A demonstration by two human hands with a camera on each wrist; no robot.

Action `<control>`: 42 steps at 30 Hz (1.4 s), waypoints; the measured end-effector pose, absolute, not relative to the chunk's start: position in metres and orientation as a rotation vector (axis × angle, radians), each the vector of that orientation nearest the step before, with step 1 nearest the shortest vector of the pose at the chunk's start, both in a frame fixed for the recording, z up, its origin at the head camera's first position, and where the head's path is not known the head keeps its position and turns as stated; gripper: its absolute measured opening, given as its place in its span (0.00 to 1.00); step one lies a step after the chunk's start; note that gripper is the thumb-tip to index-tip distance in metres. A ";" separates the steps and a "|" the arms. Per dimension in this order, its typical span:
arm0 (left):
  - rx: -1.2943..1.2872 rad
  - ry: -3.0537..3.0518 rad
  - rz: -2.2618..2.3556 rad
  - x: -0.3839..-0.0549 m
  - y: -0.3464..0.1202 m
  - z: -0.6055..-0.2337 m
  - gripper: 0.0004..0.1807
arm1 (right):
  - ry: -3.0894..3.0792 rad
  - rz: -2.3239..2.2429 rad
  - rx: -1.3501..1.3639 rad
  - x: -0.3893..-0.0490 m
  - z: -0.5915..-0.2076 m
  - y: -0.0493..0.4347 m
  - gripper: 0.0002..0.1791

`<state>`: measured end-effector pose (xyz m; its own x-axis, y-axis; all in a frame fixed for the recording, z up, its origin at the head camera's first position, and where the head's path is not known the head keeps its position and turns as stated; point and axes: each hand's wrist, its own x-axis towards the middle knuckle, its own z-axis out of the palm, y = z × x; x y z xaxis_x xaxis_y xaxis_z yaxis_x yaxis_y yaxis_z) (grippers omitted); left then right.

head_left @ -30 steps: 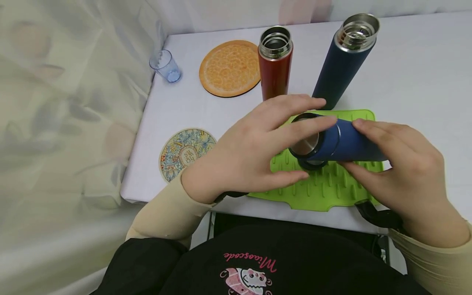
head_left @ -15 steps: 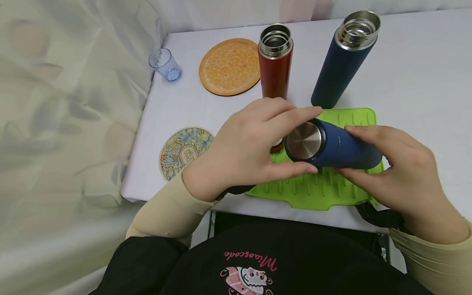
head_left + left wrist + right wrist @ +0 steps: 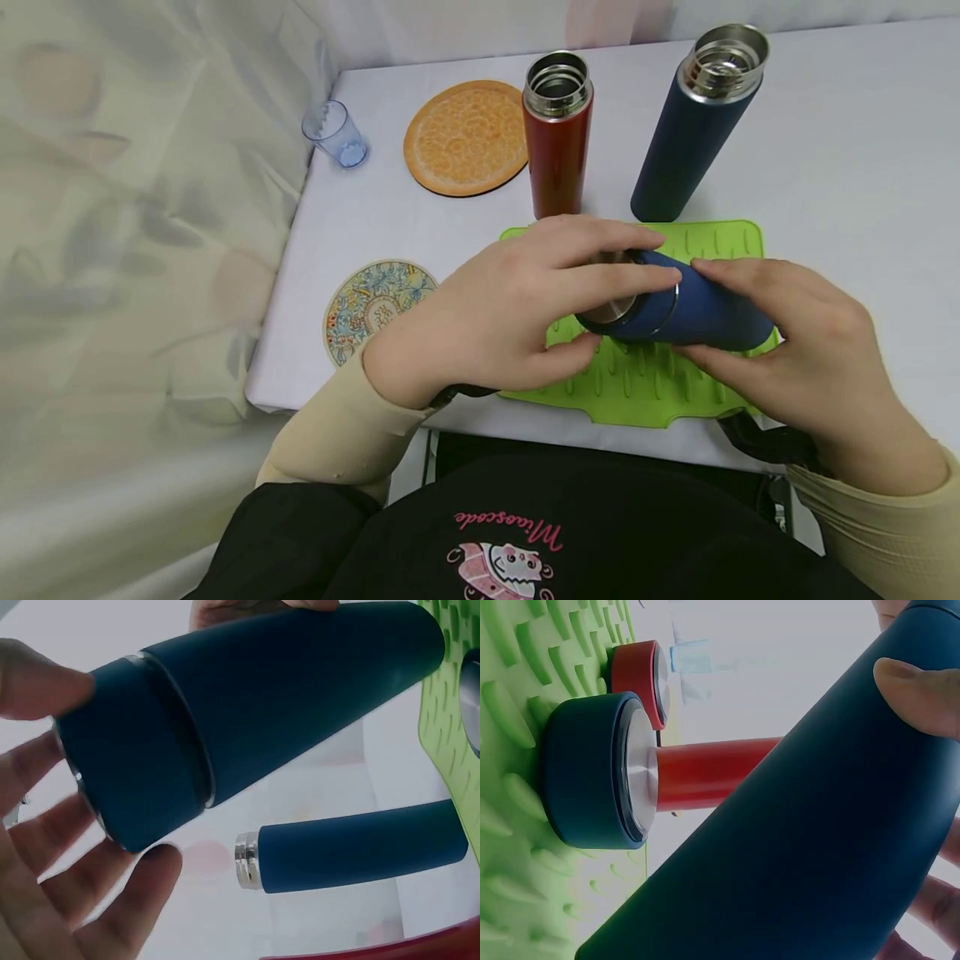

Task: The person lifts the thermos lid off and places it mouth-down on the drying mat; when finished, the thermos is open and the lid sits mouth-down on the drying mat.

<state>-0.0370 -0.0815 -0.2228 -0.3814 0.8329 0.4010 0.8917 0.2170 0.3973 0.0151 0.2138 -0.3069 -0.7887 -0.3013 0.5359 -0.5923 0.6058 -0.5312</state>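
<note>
A blue thermos is held tilted over the green studded mat, its capped end toward the left. My right hand grips the body, thumb and fingers on opposite sides. My left hand holds the thermos lid, fingers across its top side and thumb low at the edge. A dark ring shows between lid and body in the left wrist view. In the right wrist view a navy lid and a red lid sit on the mat; my left hand hides them from the head view.
Behind the mat stand a lidless red thermos and a taller lidless navy thermos. To the left lie an orange round trivet and a patterned coaster. A clear blue glass stands near the left table edge.
The blue thermos has shifted slightly left and nearer the body. My left fingers drew back off its capped end, then came forward over the lid again. My right hand kept its grip.
</note>
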 end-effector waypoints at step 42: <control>-1.652 -2.477 -1.091 -0.047 -0.090 -0.229 0.27 | -2.456 1.039 0.725 0.013 -0.310 0.211 0.48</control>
